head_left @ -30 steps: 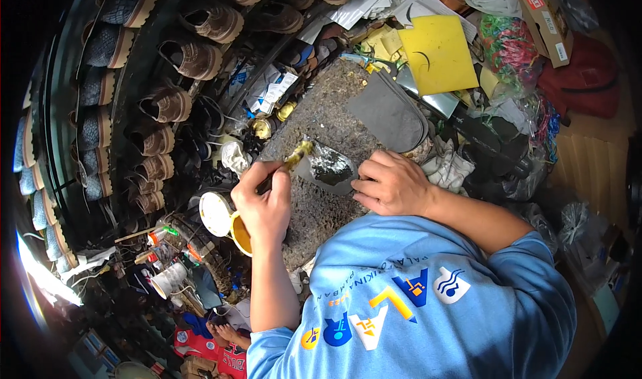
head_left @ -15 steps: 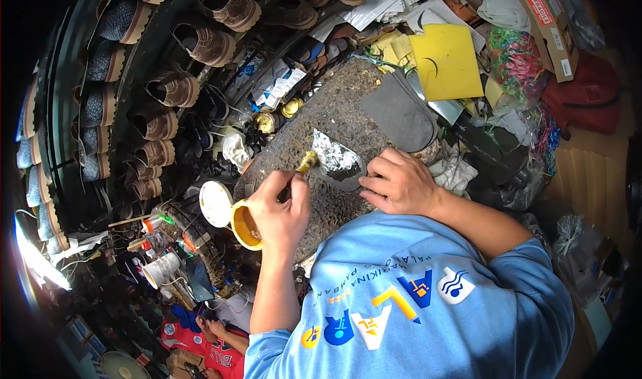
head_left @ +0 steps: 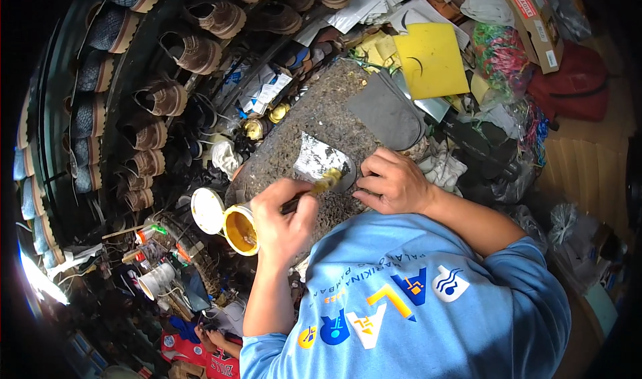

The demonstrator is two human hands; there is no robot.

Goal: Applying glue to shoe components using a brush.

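My left hand (head_left: 284, 212) is closed around a glue brush (head_left: 328, 179) with yellowish, clumped bristles. Its tip lies over the rounded near end of a grey, sole-shaped piece (head_left: 322, 157), whose surface has a wet, shiny coating. At that piece's right edge are the curled fingertips of my right hand (head_left: 391, 183), seemingly pinching the rim; the exact contact is hard to see. Beside my left wrist stands an open yellow-lined tub (head_left: 241, 230) holding amber glue, its white lid (head_left: 208, 210) flipped out to the left.
A stack of grey sole-shaped sheets (head_left: 388, 115) lies beyond my right hand, with a yellow sheet (head_left: 431, 61) farther back. Racks of brown shoes (head_left: 190, 51) line the left. A cardboard box (head_left: 533, 24) and red bag (head_left: 572, 84) sit far right. Another person's hands (head_left: 212, 337) show lower left.
My left hand has moved the brush rightward and nearer, from the coated piece's left edge to its near rounded end. My right hand stays beside the piece. The whole view has shifted slightly.
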